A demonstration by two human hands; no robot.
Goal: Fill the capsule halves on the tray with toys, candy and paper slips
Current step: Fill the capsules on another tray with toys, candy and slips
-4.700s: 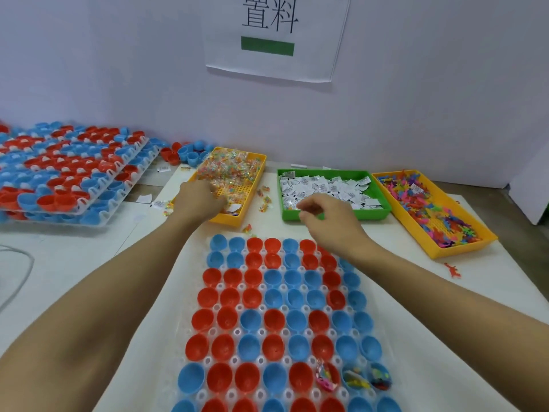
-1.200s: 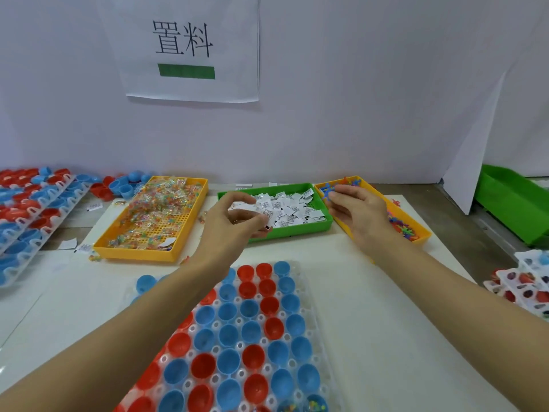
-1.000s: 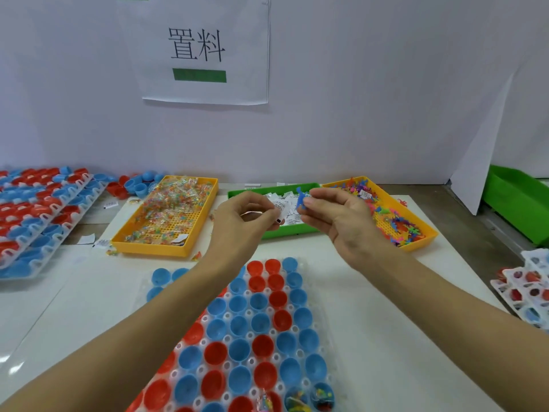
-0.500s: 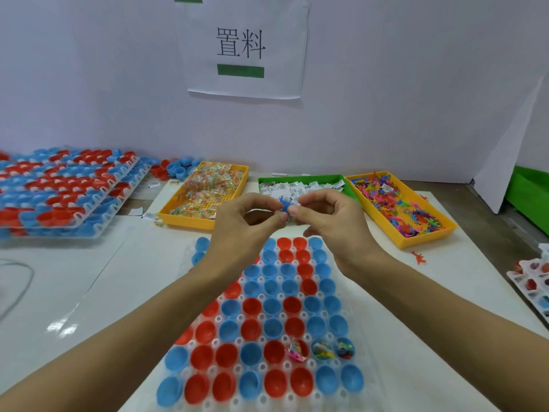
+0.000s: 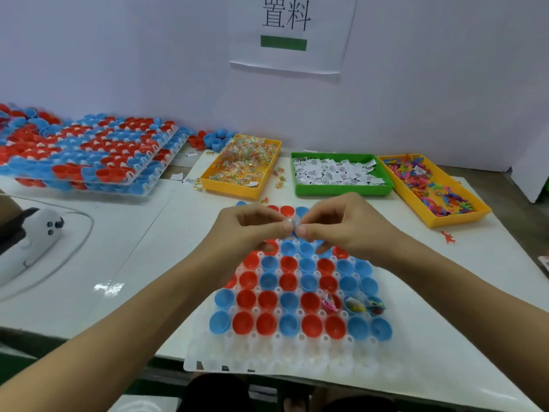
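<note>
A clear tray [image 5: 285,359] of red and blue capsule halves lies in front of me. Three halves in the second row from me, at the right, hold fillings [image 5: 353,304]. My left hand [image 5: 246,230] and my right hand [image 5: 341,227] meet fingertip to fingertip above the tray's far rows. Between them they pinch a small blue toy [image 5: 294,230] together with something pale, perhaps a paper slip. Behind stand a yellow bin of wrapped candy [image 5: 242,166], a green bin of paper slips [image 5: 338,173] and a yellow bin of coloured toys [image 5: 430,188].
Stacked trays of capsule halves [image 5: 89,156] fill the back left, with loose halves [image 5: 212,139] beside them. A white device with a cable [image 5: 32,236] lies at the left. A red toy [image 5: 537,237] lies loose on the table at the right. A wall sign [image 5: 285,28] hangs behind.
Both hands left the bins, came together and dropped lower over the tray. My view tilted down, so the tray's near edge now shows.
</note>
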